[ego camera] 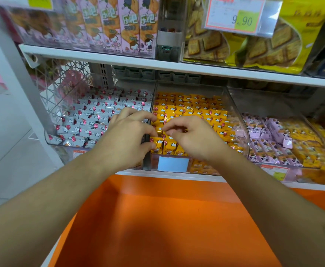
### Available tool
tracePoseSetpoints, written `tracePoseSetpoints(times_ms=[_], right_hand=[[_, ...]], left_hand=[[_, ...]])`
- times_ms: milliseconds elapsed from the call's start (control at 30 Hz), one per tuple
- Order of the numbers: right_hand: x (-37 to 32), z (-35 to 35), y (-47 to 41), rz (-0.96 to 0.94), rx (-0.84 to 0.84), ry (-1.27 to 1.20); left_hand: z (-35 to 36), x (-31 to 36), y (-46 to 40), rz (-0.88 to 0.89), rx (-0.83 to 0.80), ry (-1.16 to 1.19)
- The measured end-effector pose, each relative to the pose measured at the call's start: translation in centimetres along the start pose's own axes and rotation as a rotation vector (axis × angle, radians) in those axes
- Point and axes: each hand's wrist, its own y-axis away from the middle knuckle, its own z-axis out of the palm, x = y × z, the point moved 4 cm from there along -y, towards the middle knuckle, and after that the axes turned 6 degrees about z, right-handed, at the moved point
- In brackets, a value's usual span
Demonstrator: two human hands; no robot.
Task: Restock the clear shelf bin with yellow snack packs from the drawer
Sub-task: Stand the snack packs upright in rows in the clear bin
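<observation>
Yellow packs (188, 110) fill the clear bin (236, 120) in the middle of the lower shelf (273, 185) almost to its front lip, lying in fairly neat rows; both hands work at the front of it. The left hand (127, 135) reaches over the wall shared with the neighbouring bin of silver packs (92, 120), its thumb and curled fingers pinching a front-row pack (157, 144); the right hand (192, 137) hovers just beside it, fingertips drawn together on another pack in the same rows (the grip itself is half hidden by the knuckles, so how firm it is I cannot tell). The drawer is not clearly in view; only an orange surface (167, 218) shows below the shelf.

The step seems to be seating and straightening the last packs, with the bin near full. To do it well: press each pack upright against its neighbours; keep the printed faces one way; close gaps from the front backward; mind the low lip, since a crowded front row could spill; keep yellow packs out of the silver bin and the purple packs (269, 135) on the right.
</observation>
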Motion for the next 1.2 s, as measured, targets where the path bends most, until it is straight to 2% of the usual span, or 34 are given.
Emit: tracePoseSetpoints(times_ms=[67,300,433,567,767,867,967,1033,1100,1200], right_hand=[[-0.1,-0.3,-0.7,0.001,0.021,0.069],[-2.0,0.0,-4.0,-0.007,-0.070,0.231],[-2.4,0.6,-4.6,-0.019,-0.082,0.289],[-2.1,0.1,-4.6,-0.027,-0.078,0.270],[-2.2,-1.5,-4.3,-0.031,-0.014,0.185],[-2.4,-1.6,-3.4,-0.058,-0.054,0.162],[-2.2,-0.9,-2.5,-0.049,-0.186,0.084],[-1.8,0.1,-2.4,-0.089,-0.202,0.221],[-1.9,0.8,-2.4,-0.153,-0.143,0.357],[-2.3,1.1,-2.5,-0.193,-0.077,0.427]], left_hand=[[-0.1,-0.1,0.0,-0.021,0.025,0.041],[0.1,-0.3,0.0,-0.066,0.081,0.132],[0.6,-0.4,0.1,-0.093,0.168,0.185],[1.4,-0.5,0.4,-0.139,0.295,0.297],[1.9,-0.3,0.4,-0.150,0.403,0.326],[2.0,-0.2,0.4,-0.140,0.412,0.319],[2.0,-0.3,0.5,-0.128,0.411,0.321],[2.0,-0.4,0.6,-0.122,0.410,0.320],[2.0,-0.4,0.6,-0.121,0.407,0.322],[2.0,-0.4,0.7,-0.117,0.404,0.322]])
